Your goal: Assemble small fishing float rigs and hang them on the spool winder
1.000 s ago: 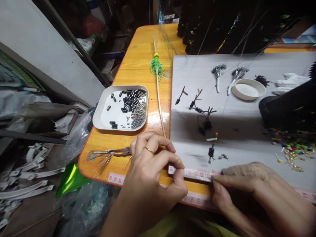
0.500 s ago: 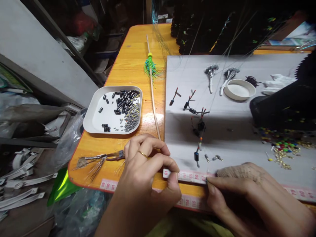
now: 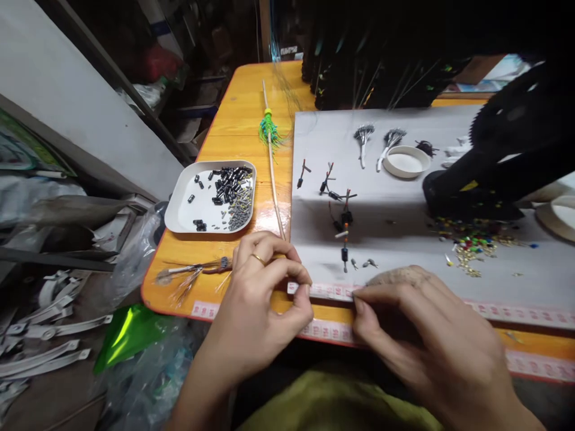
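Note:
My left hand [image 3: 265, 293] is closed in a pinch at the near left corner of the grey board [image 3: 404, 251], by the pink numbered tape [image 3: 330, 291]. What its fingertips hold is too small to name. My right hand [image 3: 417, 323] pinches at the same board edge, a short way to the right; its fingertips also hide what they grip. Just beyond the hands lie a black float piece with an orange tip [image 3: 344, 254] and several small grey pieces [image 3: 369, 263]. More small black assemblies [image 3: 347, 216] lie farther back.
At left stands a white tray [image 3: 184, 209] of black and grey parts. A thin stick [image 3: 274, 179] with green strands lies beside the board. Colored and gold beads [image 3: 469, 251] lie at right, near a black stand [image 3: 449, 191]. A round white dish [image 3: 406, 161] sits behind.
The camera view has shifted, showing more of the board's right side and another dish. Both hands keep their pinches at the board edge, at nearly the same spots on the tape.

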`<state>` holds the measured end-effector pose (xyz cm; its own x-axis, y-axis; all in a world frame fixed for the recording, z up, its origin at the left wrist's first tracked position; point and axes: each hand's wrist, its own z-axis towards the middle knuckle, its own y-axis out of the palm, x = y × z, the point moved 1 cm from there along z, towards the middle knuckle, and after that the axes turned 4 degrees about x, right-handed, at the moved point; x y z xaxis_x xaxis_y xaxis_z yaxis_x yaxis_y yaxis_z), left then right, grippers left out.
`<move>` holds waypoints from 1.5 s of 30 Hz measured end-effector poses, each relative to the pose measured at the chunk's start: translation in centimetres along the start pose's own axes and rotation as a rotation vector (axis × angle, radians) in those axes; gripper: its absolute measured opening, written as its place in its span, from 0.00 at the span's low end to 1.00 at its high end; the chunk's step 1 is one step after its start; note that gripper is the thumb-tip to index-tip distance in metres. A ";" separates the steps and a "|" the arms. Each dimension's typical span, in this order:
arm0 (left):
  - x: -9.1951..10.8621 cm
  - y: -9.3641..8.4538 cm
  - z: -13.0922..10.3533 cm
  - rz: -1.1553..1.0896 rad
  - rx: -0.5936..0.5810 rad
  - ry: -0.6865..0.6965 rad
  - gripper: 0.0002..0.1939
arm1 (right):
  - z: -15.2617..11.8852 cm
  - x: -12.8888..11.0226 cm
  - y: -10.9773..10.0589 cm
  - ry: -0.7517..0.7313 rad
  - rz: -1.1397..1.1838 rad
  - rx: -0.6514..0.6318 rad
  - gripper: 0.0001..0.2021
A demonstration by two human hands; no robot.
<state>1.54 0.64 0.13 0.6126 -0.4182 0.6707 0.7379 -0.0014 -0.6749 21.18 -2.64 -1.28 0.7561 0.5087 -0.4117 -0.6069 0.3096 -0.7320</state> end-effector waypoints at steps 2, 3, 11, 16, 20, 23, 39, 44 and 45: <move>0.1 0.0 0.0 0.002 -0.005 -0.006 0.07 | 0.1 -0.1 0.1 -0.012 0.010 0.007 0.06; 0.1 0.0 0.0 0.005 -0.002 -0.005 0.07 | 0.1 -0.1 0.1 -0.017 0.007 0.013 0.06; 0.0 0.0 -0.3 0.011 0.032 0.027 0.06 | 0.0 0.0 0.0 -0.031 0.014 0.038 0.07; -0.1 0.1 -0.4 -0.001 0.050 0.044 0.06 | -0.2 0.0 0.1 -0.031 0.009 0.040 0.06; -0.1 0.1 -0.5 -0.028 0.071 0.038 0.07 | -0.3 0.1 0.2 -0.017 0.005 0.025 0.04; -0.2 0.1 -0.5 -0.034 0.076 0.032 0.07 | -0.3 0.2 0.2 -0.014 -0.012 0.021 0.03; -0.4 -0.2 0.0 -0.050 0.030 0.008 0.05 | -0.4 0.1 0.4 0.001 -0.006 -0.011 0.03; 1.0 -0.4 -1.3 0.056 0.287 0.192 0.08 | -0.4 -0.3 -0.6 0.020 0.104 0.047 0.06; 1.5 -0.1 -2.0 0.057 0.340 0.230 0.10 | -0.6 -0.5 -0.9 0.064 0.173 0.066 0.07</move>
<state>1.81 -1.75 0.61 0.6042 -0.6013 0.5229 0.7799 0.3116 -0.5428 21.51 -3.63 -0.70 0.6516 0.5078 -0.5635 -0.7425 0.2750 -0.6108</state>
